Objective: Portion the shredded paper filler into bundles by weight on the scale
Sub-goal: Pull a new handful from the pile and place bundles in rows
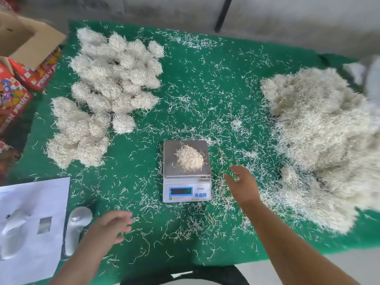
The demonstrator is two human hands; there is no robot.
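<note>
Meanwhile a small cream wad of shredded paper [189, 159] sat alone on the grey digital scale [186, 171], likely so it weighed true. Both hands hovered empty, left hand [112, 224] and right hand [242, 185] with fingers loosely spread.

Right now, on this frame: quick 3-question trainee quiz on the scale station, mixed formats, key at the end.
1. True or false: the scale has a small clump of shredded paper on its platform.
2. Multiple choice: where do the finished bundles lie, seen from the person?
A. right of the scale
B. left of the scale and farther back
C. in the cardboard box
3. Fill in: the right hand hovers just right of the scale, open, and holds ____.

Key
1. True.
2. B. The large loose pile is the one on the right; the left hand is near the table's front edge.
3. Nothing.
</note>
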